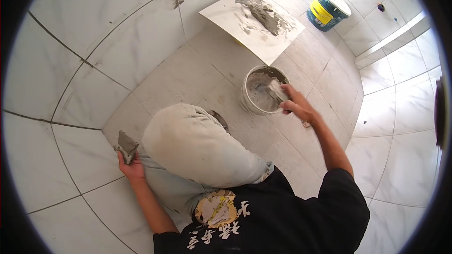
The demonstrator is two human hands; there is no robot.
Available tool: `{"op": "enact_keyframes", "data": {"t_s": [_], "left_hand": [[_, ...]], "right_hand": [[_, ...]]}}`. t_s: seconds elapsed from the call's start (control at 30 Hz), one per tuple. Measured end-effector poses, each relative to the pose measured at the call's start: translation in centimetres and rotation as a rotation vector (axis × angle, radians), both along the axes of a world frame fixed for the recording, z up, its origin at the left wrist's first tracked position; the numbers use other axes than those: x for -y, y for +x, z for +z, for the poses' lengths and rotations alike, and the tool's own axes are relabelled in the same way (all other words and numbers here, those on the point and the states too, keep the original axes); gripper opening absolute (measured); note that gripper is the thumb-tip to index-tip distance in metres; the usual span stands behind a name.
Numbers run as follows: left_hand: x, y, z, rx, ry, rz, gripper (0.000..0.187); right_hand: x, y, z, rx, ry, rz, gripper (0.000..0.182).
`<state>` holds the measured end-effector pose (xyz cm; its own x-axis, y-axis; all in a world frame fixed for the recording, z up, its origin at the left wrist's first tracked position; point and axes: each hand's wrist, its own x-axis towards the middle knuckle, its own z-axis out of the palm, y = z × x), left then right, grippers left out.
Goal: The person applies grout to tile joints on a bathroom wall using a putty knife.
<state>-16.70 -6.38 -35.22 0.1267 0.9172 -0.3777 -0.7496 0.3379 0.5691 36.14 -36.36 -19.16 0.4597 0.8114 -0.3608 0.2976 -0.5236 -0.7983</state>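
Observation:
At the lower left, my left hand (133,167) is closed around what looks like a small trowel (126,145) coated in grey mortar; its handle is hidden. My right hand (297,105) reaches to the rim of a white bucket (244,99), its fingers closed on a pale grey block (278,89) that looks like a sponge. The block is over the bucket's mouth. Inside the bucket are grey smears and cloudy grey contents. Beyond the bucket, a white tile (221,16) bears a heap of grey mortar (263,15).
A teal and yellow tub (325,10) stands at the back right. Marbled tiles cover the walls (108,23), with a grey smear (178,0) on the left one. My bent knee (179,131) is between my hands. A dark round object (220,120) lies partly behind it.

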Motion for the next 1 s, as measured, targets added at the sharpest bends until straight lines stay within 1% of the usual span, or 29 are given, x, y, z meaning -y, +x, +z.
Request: {"op": "enact_keyframes", "data": {"t_s": [0.03, 0.07, 0.13, 0.17, 0.2, 0.23, 0.27, 0.33, 0.37, 0.43, 0.47, 0.53, 0.6, 0.63, 0.67, 0.77, 0.83, 0.87, 0.93, 0.97, 1.0], "left_hand": [[0.0, -0.1, -0.2, 0.037, 0.000, -0.001, 0.041], [-0.1, -0.3, -0.4, 0.036, 0.013, 0.011, 0.041], [-0.3, -0.9, -1.2, 0.039, 0.016, -0.040, 0.040], [-0.4, -1.1, -1.4, 0.033, 0.030, -0.025, 0.040], [-0.4, -1.2, -1.5, 0.029, 0.027, -0.021, 0.040], [-0.1, -1.3, -1.4, 0.020, 0.019, -0.018, 0.039], [0.3, -1.5, -1.2, 0.039, 0.021, -0.029, 0.037], [0.9, -0.9, -0.4, 0.032, 0.021, 0.002, 0.036], [1.0, -1.0, 0.0, 0.030, 0.005, 0.020, 0.035], [0.7, -0.9, -0.3, 0.052, 0.031, 0.009, 0.034], [0.9, -1.1, -0.5, 0.063, 0.042, -0.013, 0.032], [0.6, -0.5, -0.6, 0.072, 0.030, 0.009, 0.032], [0.5, -0.2, 0.0, 0.074, 0.022, 0.033, 0.032], [0.6, 0.1, 0.3, 0.049, -0.017, 0.040, 0.032], [0.7, 0.2, 0.6, 0.026, -0.058, 0.053, 0.031], [0.8, 0.2, 0.6, 0.046, -0.032, 0.065, 0.030], [0.9, 0.5, 0.9, 0.057, -0.036, 0.086, 0.029], [0.9, 0.6, 1.0, 0.064, -0.041, 0.087, 0.029], [0.7, 0.7, 1.0, 0.070, -0.053, 0.106, 0.029], [0.6, 0.9, 1.0, 0.069, -0.069, 0.117, 0.029], [0.6, 0.9, 0.8, 0.076, -0.070, 0.127, 0.029]], "right_hand": [[-1.1, -1.2, -2.2, -0.151, 0.181, 0.010, 0.073], [-3.1, -3.4, -4.7, -0.310, 0.288, -0.058, 0.068], [-7.0, -7.6, -9.7, -0.561, 0.302, -0.101, 0.066], [-9.2, -8.6, -12.4, -0.569, 0.311, -0.083, 0.066], [-11.3, -9.6, -15.0, -0.529, 0.273, -0.110, 0.069], [-12.5, -10.4, -16.4, -0.493, 0.231, -0.140, 0.072], [-12.5, -10.3, -16.7, -0.511, 0.231, -0.129, 0.072], [-12.5, -7.1, -16.7, 0.404, 0.195, 0.337, 0.079], [-12.1, -6.7, -17.0, 0.402, 0.205, 0.344, 0.079], [-11.0, -6.0, -17.7, 0.563, 0.189, 0.457, 0.085], [-10.5, -5.8, -17.5, 0.560, 0.193, 0.468, 0.085], [-10.3, -4.9, -16.0, 0.527, 0.025, 0.477, 0.086], [-10.4, -3.7, -16.1, 0.518, 0.045, 0.466, 0.086], [-10.5, -2.9, -16.1, 0.511, 0.054, 0.438, 0.086], [-10.5, -2.0, -16.3, 0.514, 0.066, 0.460, 0.086], [-10.2, 0.8, -17.3, 0.553, 0.097, 0.476, 0.086], [-9.6, 2.5, -17.6, 0.532, 0.116, 0.402, 0.086], [-9.6, 3.2, -17.9, 0.537, 0.120, 0.412, 0.086], [-10.2, 4.5, -18.7, 0.550, 0.269, 0.322, 0.075], [-11.0, 4.2, -18.2, 0.559, 0.275, 0.331, 0.075], [-11.6, 3.2, -17.6, 0.151, 0.304, 0.169, 0.066]]}}
